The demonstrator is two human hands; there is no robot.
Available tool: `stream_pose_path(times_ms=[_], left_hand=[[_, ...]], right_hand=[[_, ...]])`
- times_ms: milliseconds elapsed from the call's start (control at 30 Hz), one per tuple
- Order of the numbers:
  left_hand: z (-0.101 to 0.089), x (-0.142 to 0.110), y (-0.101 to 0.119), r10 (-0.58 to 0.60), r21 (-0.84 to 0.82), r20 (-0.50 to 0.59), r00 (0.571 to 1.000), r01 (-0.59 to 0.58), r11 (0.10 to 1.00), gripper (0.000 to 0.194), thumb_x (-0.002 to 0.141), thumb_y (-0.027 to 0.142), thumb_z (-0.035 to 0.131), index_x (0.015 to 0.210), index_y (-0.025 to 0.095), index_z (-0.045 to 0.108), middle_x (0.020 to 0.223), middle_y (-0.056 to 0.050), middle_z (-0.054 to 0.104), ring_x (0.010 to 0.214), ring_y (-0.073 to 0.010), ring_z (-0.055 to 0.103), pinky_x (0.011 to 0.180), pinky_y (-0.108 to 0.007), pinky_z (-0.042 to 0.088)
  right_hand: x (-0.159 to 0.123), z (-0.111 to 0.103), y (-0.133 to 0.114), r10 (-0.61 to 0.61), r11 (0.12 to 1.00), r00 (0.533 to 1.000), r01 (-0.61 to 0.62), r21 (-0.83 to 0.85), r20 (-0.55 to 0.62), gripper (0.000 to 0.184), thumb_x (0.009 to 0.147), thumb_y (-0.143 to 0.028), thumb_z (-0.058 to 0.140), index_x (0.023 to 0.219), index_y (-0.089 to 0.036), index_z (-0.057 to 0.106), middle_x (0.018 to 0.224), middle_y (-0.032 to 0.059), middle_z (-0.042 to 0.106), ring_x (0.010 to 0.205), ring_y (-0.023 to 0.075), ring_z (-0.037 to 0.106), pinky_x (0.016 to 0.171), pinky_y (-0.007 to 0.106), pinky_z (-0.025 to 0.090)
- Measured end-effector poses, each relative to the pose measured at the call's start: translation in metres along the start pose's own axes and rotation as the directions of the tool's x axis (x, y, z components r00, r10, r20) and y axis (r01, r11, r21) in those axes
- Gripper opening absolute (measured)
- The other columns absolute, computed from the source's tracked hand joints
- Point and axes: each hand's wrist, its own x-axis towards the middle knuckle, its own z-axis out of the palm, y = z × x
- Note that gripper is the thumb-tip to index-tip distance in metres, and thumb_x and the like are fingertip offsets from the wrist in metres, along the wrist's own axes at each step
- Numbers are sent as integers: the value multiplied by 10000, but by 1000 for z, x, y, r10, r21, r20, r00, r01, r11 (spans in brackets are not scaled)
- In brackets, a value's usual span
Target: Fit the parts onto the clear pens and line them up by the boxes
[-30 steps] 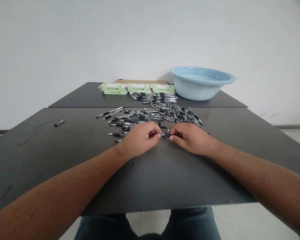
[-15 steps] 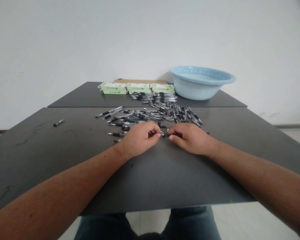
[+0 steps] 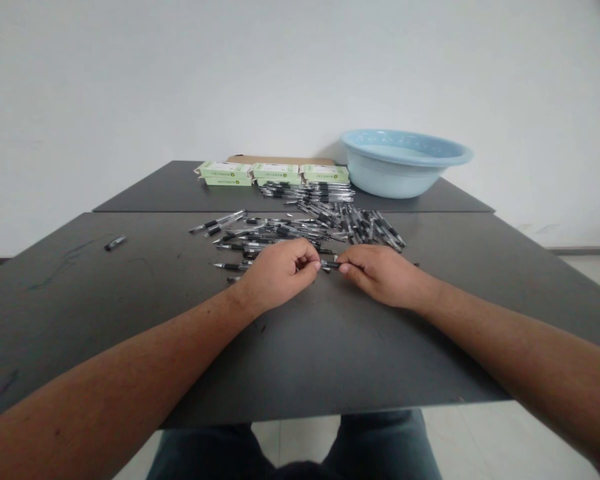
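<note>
Between my two hands a black-gripped pen [image 3: 331, 265] lies sideways, low over the near table. My left hand [image 3: 286, 270] pinches its left end, the metal tip side, between thumb and forefinger. Round its right part my right hand [image 3: 380, 272] is closed, hiding much of the barrel. Just beyond my hands spreads a loose heap of pens [image 3: 290, 231], clear with black grips. More pens [image 3: 375, 227] lie jumbled behind my right hand. A few pens poke out from behind my left wrist, partly covered by it.
Light green boxes [image 3: 227, 175] are stacked in a row at the back, with a neater pile of pens [image 3: 307, 191] before them. Behind stands brown cardboard [image 3: 280, 160]. A light blue basin [image 3: 403, 170] is at back right. One short pen cap-like piece [image 3: 115, 243] lies far left.
Both hands stay almost in place, pinching the same pen. Slightly more of its dark grip shows between them now. The whole view has shifted a little.
</note>
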Motion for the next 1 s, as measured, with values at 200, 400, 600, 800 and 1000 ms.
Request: stream_pose_path(times_ms=[200, 400, 600, 800, 1000], left_hand=[[1, -1, -2, 19, 6, 5, 1000, -19, 1000, 74, 918, 202, 637, 868, 189, 691, 787, 18, 707, 698, -129, 633, 683, -256, 468], [1, -1, -1, 20, 6, 9, 1000, -20, 1000, 78, 920, 202, 636, 876, 187, 699, 789, 20, 708, 706, -129, 640, 683, -256, 466], [1, 0, 0, 35, 13, 18, 999, -35, 999, 68, 904, 172, 642, 868, 185, 699, 774, 23, 700, 701, -124, 633, 665, -248, 451], [2, 0, -2, 51, 20, 8, 999, -51, 998, 63, 914, 185, 641, 879, 186, 693, 785, 22, 702, 703, -126, 639, 667, -254, 453], [1, 0, -2, 70, 30, 18, 997, -71, 997, 66, 915, 192, 642, 876, 185, 695, 783, 20, 699, 707, -128, 640, 667, -255, 452]], right_hand=[[-1, -2, -2, 124, 992, 992, -123, 33, -27, 122, 969, -315, 642, 1017, -208, 680, 880, 45, 749, 789, 205, 695, 719, 310, 488], [0, -3, -2, 79, 996, 997, -79, 31, -9, 169, 1009, -312, 576, 1041, -200, 699, 928, 68, 765, 843, 214, 709, 769, 318, 493], [0, -2, 0, 26, 1000, 999, -27, 12, 31, 240, 1047, -305, 500, 1017, -197, 712, 933, 84, 772, 867, 226, 709, 798, 332, 493], [0, -3, 0, 74, 997, 997, -74, 20, 6, 166, 993, -330, 605, 1033, -191, 687, 919, 72, 757, 840, 221, 699, 759, 318, 483], [1, -3, 0, 20, 999, 999, -22, 37, 40, 241, 1048, -318, 496, 1040, -177, 691, 945, 91, 765, 862, 220, 704, 784, 322, 484]])
